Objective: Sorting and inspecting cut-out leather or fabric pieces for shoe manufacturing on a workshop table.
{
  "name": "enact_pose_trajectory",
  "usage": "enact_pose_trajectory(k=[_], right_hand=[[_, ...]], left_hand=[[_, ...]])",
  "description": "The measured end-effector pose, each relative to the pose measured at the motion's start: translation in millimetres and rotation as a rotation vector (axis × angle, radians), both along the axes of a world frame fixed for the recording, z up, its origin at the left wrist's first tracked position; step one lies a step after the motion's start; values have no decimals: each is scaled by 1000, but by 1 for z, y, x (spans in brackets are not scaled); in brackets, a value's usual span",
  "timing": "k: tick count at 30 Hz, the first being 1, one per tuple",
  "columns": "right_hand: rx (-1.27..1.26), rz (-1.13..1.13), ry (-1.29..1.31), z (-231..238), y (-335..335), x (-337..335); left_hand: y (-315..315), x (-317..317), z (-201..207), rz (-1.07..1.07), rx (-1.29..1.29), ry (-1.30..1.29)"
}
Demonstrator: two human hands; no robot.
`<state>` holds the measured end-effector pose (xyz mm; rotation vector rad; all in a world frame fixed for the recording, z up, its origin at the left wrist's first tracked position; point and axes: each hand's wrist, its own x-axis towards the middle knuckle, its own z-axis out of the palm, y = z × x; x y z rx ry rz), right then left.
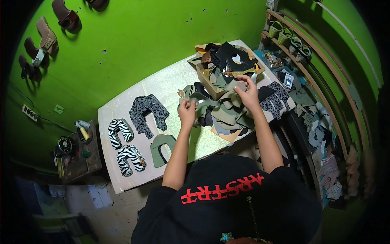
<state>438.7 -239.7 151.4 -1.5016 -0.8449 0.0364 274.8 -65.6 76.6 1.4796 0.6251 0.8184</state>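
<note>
Both hands grip an olive cut-out piece (211,102) atop the heap of cut pieces (227,116) at mid-table: left hand (187,111) pinching its left end, right hand (248,92) its right. Sorted so far, left: two zebra pieces (124,146), a black patterned piece (148,112), one olive U-shaped piece (162,149). The heap and far cardboard box (221,67) remain full.

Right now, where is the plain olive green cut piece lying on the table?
In the head view, the olive green cut piece lies left of the left hand, beside the lower zebra-striped piece.
</note>
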Motion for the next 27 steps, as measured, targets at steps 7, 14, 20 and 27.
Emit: enact_pose_trajectory(k=[7, 14, 20, 27], right_hand=[[170, 172, 241, 22, 12, -28], [-229, 588, 363, 41, 31, -70], [-242, 800, 319, 21, 61, -96], [-716, 718, 234, -17, 99, -130]], left_hand=[[-1, -21, -9, -61, -117, 77], [-16, -42, 65, -339, 235, 76], [0, -83, 69, -311, 24, 30], [38, -150, 56, -59, 13, -44]])
